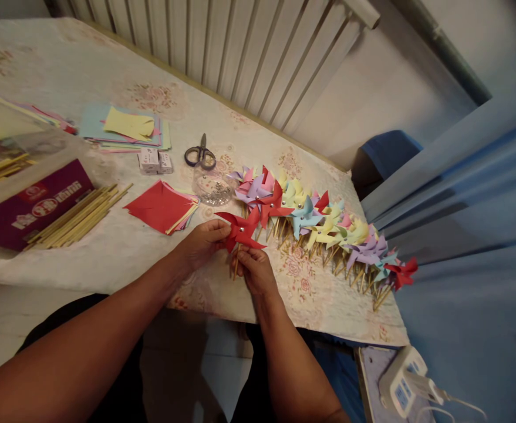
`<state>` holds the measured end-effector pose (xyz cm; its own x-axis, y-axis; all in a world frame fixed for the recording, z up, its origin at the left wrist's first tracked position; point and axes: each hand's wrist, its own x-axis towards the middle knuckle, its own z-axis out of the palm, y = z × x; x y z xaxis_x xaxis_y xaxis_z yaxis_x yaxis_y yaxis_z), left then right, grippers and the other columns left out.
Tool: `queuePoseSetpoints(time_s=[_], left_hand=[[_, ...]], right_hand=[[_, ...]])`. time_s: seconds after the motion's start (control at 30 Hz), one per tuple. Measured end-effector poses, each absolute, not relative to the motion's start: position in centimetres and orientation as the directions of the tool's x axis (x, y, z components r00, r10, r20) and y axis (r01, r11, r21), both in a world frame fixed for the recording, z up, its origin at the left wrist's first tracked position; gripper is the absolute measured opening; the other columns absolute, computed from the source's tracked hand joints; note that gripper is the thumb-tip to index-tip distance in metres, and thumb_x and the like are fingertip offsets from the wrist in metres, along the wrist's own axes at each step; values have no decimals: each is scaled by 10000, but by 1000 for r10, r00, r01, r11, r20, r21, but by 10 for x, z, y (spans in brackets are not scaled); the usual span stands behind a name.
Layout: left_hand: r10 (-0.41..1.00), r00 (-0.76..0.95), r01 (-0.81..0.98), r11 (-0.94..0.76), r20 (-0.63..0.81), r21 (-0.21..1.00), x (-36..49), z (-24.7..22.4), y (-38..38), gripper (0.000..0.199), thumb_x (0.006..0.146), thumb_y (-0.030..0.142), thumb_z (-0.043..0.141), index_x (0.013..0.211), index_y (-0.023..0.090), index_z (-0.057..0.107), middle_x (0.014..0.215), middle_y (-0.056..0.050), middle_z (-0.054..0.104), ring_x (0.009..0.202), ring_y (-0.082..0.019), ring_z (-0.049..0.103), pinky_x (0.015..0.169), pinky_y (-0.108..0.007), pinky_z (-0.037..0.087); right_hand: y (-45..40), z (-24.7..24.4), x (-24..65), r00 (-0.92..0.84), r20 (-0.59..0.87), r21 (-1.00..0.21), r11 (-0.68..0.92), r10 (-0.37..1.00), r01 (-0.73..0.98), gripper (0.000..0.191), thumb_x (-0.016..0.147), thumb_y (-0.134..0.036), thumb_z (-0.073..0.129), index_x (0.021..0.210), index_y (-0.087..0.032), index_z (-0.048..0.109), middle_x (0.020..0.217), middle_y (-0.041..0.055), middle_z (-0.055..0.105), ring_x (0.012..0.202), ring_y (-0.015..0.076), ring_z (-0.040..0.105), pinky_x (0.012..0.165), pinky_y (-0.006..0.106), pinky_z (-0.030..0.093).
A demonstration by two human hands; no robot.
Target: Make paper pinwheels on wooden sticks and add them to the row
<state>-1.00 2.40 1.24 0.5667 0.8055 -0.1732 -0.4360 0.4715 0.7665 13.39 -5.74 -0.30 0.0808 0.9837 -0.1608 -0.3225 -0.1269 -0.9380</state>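
A red paper pinwheel [243, 230] with a small shiny pin at its centre is held above the near part of the table. My left hand [205, 242] is closed on one of its blades at the left side. Below the blades, my right hand [254, 267] pinches the thin wooden stick [236, 269] that carries them. Just behind my left hand lies a stack of cut paper squares [159, 205], red on top. A clear round dish of small metal pins [215, 187] sits beyond the pinwheel.
Many finished pinwheels [306, 216] lie in a row to the right. Scissors [200, 154], small white boxes [154, 161] and coloured paper sheets [128, 126] are farther back. A bundle of wooden sticks [79, 217] rests by a purple box [33, 205]. A power strip [402, 385] stands lower right.
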Motion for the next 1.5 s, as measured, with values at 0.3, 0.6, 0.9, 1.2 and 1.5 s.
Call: queuePoseSetpoints(time_s=[0.3, 0.6, 0.9, 1.2, 1.5], left_hand=[[811, 561, -463, 475, -167, 749, -10, 9, 25, 341, 647, 369, 890, 720, 137, 652, 696, -29, 652, 647, -139, 596, 635, -261, 485], [822, 559, -500, 440, -110, 746, -10, 4, 25, 290, 767, 404, 790, 720, 149, 660, 698, -29, 642, 611, -133, 546, 582, -249, 459], [795, 593, -485, 475, -123, 734, -9, 10, 23, 272, 777, 373, 776, 696, 158, 630, 646, -14, 588, 574, -131, 496, 549, -255, 427], [794, 593, -461, 472, -134, 752, -10, 11, 23, 232, 764, 351, 790, 723, 170, 651, 664, -17, 605, 576, -133, 507, 535, -253, 420], [796, 594, -487, 470, -115, 736, -8, 5, 24, 268, 748, 354, 811, 702, 156, 636, 632, -13, 594, 548, -118, 504, 510, -228, 420]], right_hand=[[-56, -7, 134, 77, -157, -934, -123, 985, -335, 271, 701, -414, 803, 707, -162, 705, 607, 1, 674, 393, 57, 454, 389, 203, 296], [-56, -6, 135, 99, -185, -918, -137, 978, -372, 243, 688, -392, 793, 736, -169, 709, 606, 0, 680, 393, 57, 453, 389, 197, 297], [-57, -5, 135, 91, -191, -919, -145, 977, -366, 255, 693, -388, 793, 753, -157, 703, 591, -4, 670, 391, 58, 464, 389, 195, 304], [-56, -6, 135, 93, -190, -923, -146, 977, -356, 260, 686, -389, 792, 774, -157, 715, 589, -3, 673, 391, 64, 464, 393, 202, 304], [-56, -8, 135, 99, -195, -930, -152, 976, -334, 255, 691, -395, 792, 754, -161, 712, 601, 6, 681, 396, 67, 467, 395, 206, 305]])
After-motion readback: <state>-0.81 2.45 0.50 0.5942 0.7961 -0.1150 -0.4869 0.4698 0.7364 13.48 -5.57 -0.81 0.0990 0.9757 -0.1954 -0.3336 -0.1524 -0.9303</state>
